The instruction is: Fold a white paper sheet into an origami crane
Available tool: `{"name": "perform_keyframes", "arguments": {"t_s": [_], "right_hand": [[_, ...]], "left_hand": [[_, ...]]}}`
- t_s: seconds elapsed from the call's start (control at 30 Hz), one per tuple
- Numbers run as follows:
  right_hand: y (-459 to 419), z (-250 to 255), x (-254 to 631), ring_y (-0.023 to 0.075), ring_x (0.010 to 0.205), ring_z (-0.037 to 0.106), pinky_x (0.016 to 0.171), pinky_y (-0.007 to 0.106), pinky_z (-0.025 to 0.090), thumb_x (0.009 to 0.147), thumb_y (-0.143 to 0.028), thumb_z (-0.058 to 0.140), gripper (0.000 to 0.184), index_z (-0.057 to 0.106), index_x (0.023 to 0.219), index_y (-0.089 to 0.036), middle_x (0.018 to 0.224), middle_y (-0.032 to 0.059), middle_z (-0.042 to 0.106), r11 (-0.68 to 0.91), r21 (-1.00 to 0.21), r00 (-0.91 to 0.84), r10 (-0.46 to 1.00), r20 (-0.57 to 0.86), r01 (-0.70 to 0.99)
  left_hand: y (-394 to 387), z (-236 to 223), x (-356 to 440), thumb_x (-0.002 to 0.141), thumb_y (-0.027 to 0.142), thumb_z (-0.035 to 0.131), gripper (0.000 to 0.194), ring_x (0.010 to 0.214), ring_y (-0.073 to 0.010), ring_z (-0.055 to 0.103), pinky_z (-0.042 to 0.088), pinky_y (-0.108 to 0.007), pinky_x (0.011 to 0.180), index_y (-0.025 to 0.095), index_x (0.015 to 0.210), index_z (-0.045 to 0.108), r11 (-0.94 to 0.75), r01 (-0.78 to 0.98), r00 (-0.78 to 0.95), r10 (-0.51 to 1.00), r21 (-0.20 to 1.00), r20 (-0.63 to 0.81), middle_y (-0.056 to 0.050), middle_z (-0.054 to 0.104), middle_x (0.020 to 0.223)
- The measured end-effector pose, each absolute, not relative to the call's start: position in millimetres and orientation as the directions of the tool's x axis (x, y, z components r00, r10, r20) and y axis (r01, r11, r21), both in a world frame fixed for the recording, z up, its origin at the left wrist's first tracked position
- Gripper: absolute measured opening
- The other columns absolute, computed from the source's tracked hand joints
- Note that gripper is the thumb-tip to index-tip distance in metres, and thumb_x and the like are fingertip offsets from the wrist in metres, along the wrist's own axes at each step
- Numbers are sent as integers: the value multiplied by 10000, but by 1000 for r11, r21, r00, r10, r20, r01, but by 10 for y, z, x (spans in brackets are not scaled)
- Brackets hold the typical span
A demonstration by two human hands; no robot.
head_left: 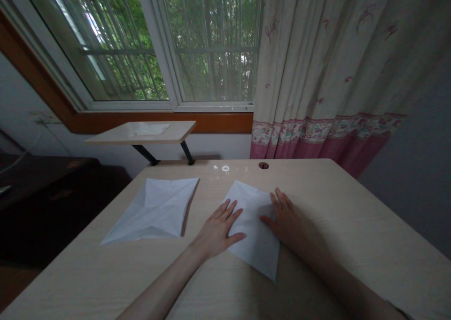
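Note:
A sheet of white paper [259, 245] lies at a slant on the desk, one corner pointing toward me. My left hand [220, 228] rests on its left side with the fingers spread. On the right edge of the same sheet lies my right hand [285, 221], its fingers stretched out and the thumb apart, reaching inward. Neither hand grips anything. Left of my left hand is a second white paper [162, 207], creased, its right edge a little raised above the desk.
The pale wooden desk [345, 226] has a round cable hole [263, 166] at the back. A small raised shelf [176, 134] at the back left carries another piece of white paper [150, 129]. Behind stand a barred window [214, 47] and a patterned curtain [317, 66].

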State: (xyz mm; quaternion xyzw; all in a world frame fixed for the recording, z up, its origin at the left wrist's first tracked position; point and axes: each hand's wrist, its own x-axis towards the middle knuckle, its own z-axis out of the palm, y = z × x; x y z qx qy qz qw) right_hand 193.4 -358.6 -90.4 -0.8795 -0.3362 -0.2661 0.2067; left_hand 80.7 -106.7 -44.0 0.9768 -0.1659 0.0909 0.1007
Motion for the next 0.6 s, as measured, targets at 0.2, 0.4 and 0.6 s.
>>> {"name": "perform_keyframes", "arguments": {"t_s": [0.2,0.4,0.6], "right_hand": [[-3583,-889,1930,421,1390,356,1022,627,432,943,-572,469,722,227,1514,-201,1498,242,365,-670,-195,621,485,615,716],[-3567,-916,1938,412,1392,356,1022,623,436,941,-530,500,723,209,1514,-197,1506,240,348,-657,-234,633,472,613,717],[-3568,-944,1952,371,1377,402,1024,617,442,929,-413,539,701,205,1522,-245,1502,197,392,-620,-327,667,459,587,714]], "left_hand": [[-1066,-432,810,905,678,469,688,1457,-303,295,331,-472,1162,250,1443,448,-927,-340,930,-306,161,203,-88,344,1568],[-1071,-408,807,911,678,457,696,1459,-312,285,337,-487,1156,237,1450,442,-928,-336,934,-307,161,180,-101,338,1568],[-1064,-433,808,906,677,470,687,1455,-308,297,340,-483,1155,250,1444,448,-926,-344,927,-308,157,214,-93,349,1564]]}}
